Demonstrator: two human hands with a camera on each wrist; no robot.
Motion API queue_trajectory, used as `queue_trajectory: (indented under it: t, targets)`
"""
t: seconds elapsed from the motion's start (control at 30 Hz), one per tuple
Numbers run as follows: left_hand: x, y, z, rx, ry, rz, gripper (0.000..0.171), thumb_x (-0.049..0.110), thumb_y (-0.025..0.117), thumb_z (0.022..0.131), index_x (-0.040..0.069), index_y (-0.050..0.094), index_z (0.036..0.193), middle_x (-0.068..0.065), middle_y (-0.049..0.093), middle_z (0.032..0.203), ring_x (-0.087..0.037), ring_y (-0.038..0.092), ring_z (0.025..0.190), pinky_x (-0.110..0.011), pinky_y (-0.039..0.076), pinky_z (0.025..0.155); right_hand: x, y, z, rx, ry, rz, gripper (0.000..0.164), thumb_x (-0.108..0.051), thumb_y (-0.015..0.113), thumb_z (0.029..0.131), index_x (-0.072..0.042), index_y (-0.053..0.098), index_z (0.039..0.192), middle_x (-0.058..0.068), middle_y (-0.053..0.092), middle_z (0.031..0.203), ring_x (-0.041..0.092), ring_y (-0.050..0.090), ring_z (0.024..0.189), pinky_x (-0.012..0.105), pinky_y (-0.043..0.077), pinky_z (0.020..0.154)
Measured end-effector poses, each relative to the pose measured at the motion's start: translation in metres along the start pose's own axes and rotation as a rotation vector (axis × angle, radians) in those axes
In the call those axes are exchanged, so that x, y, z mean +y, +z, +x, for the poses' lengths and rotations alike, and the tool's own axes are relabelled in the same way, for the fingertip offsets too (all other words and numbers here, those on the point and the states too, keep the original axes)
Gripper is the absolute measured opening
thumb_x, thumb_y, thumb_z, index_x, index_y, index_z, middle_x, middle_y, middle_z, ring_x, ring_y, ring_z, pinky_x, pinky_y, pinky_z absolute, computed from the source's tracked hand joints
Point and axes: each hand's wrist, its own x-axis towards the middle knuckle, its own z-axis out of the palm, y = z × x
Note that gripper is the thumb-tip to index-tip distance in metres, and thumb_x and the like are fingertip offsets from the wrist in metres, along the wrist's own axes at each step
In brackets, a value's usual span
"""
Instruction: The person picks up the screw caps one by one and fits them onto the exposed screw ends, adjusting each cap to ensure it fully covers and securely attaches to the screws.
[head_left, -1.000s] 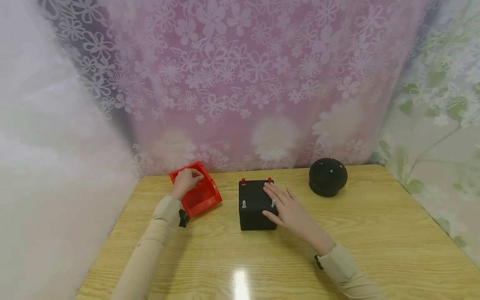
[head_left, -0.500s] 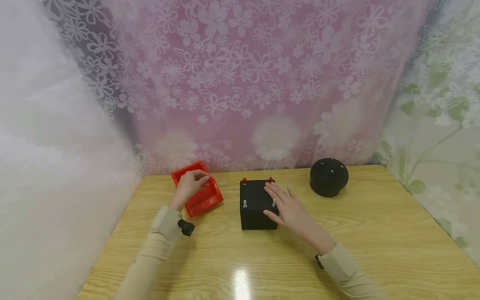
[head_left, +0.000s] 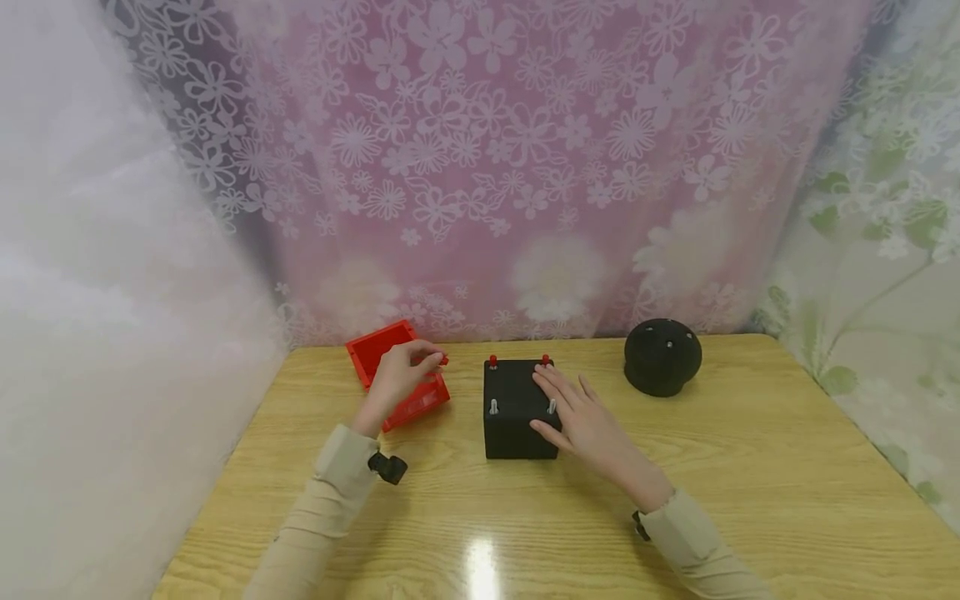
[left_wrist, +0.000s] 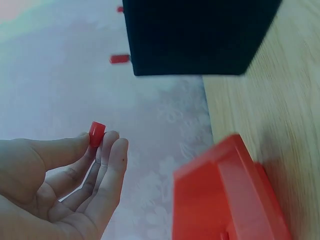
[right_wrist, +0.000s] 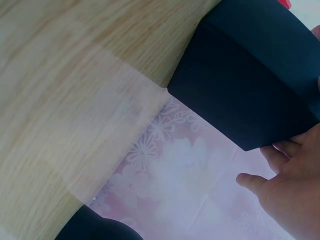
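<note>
My left hand (head_left: 397, 379) pinches a small red cap (left_wrist: 97, 134) between thumb and fingertips, held up over the right side of the red bin (head_left: 416, 406). A black box (head_left: 521, 437) stands on the table to the right of the bin. Two red caps (head_left: 492, 361) sit on posts at its back corners, and two bare metal studs (head_left: 493, 407) stick up near its front edge. My right hand (head_left: 592, 429) rests on the right side of the box top, fingers outstretched and thumb at the front edge.
A round black object (head_left: 660, 358) with small metal studs stands at the back right of the wooden table (head_left: 585, 542). A pink flowered curtain (head_left: 465, 167) hangs behind the table's back edge.
My left hand has moved from over the bin's inside to the right, and the red cap now shows at its fingertips. The right hand stays on the box.
</note>
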Motion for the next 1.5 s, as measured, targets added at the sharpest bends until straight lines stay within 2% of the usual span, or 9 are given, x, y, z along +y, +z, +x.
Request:
queue_trajectory:
  t: [0.2,0.53,0.63,0.8,0.87,1.03,1.33,1.5]
  targets:
    - [0.013,0.009,-0.005,-0.010,0.026,-0.041,0.020,0.015,0.067,0.099,0.003,0.073,0.114,-0.017,0.075,0.105,-0.026,0.074,0.088,-0.047,0.059,0.086,0.001,0.000,0.002,-0.031,0.013,0.001,0.076,-0.043,0.063,0.099,-0.003,0.034,0.157,0.016,0.033,0.162,0.031,0.033,0.149,0.063,0.024,0.118]
    - [0.026,0.024,-0.012,-0.057,0.087,-0.088,0.018,0.015,0.067,0.099,0.005,0.073,0.113,-0.015,0.074,0.106,-0.021,0.074,0.087,-0.041,0.061,0.084,0.001,0.000,0.001,-0.011,0.003,-0.001,0.075,-0.045,0.061,0.100,-0.003,0.036,0.156,0.016,0.034,0.162,0.031,0.034,0.149,0.064,0.027,0.116]
    - [0.029,0.027,-0.016,-0.066,0.090,-0.076,0.018,0.015,0.066,0.099,0.007,0.074,0.113,-0.013,0.075,0.106,-0.021,0.074,0.087,-0.037,0.061,0.081,0.001,0.000,0.001,-0.011,0.004,0.005,0.075,-0.044,0.062,0.099,-0.002,0.036,0.156,0.016,0.033,0.162,0.031,0.034,0.149,0.064,0.026,0.117]
    - [0.031,0.030,-0.019,-0.091,0.078,-0.057,0.019,0.020,0.067,0.099,0.010,0.075,0.114,-0.012,0.076,0.104,-0.024,0.075,0.088,-0.033,0.061,0.066,0.002,0.001,0.001,-0.013,0.010,0.009,0.075,-0.043,0.063,0.099,-0.002,0.036,0.156,0.017,0.034,0.161,0.031,0.034,0.149,0.064,0.025,0.117]
    - [0.032,0.031,-0.021,-0.106,0.083,-0.062,0.020,0.021,0.067,0.099,0.009,0.074,0.114,-0.012,0.076,0.104,-0.028,0.074,0.090,-0.033,0.061,0.067,0.002,0.000,0.001,-0.014,0.012,0.008,0.075,-0.043,0.062,0.100,-0.003,0.035,0.156,0.017,0.034,0.161,0.031,0.034,0.148,0.064,0.025,0.117]
    - [0.032,0.036,-0.025,-0.129,0.104,-0.057,0.018,0.018,0.068,0.098,0.008,0.075,0.112,-0.009,0.075,0.104,-0.026,0.073,0.092,-0.036,0.062,0.080,0.001,0.000,0.001,-0.025,0.018,0.005,0.074,-0.043,0.061,0.100,-0.004,0.034,0.157,0.016,0.033,0.162,0.031,0.034,0.148,0.065,0.027,0.116]
    - [0.028,0.040,-0.032,-0.164,0.149,-0.035,0.018,0.019,0.068,0.098,0.010,0.075,0.111,-0.007,0.076,0.101,-0.018,0.073,0.086,-0.038,0.062,0.080,-0.008,-0.003,-0.002,-0.036,0.047,-0.006,0.075,-0.043,0.062,0.100,-0.005,0.034,0.157,0.014,0.032,0.163,0.030,0.033,0.149,0.064,0.026,0.117]
    - [0.028,0.039,-0.038,-0.190,0.139,-0.038,0.018,0.020,0.068,0.098,0.010,0.076,0.111,-0.006,0.075,0.100,-0.025,0.073,0.089,-0.038,0.061,0.081,-0.013,-0.005,-0.004,-0.047,0.056,-0.009,0.076,-0.044,0.062,0.100,-0.005,0.033,0.158,0.014,0.031,0.163,0.030,0.032,0.150,0.063,0.025,0.118]
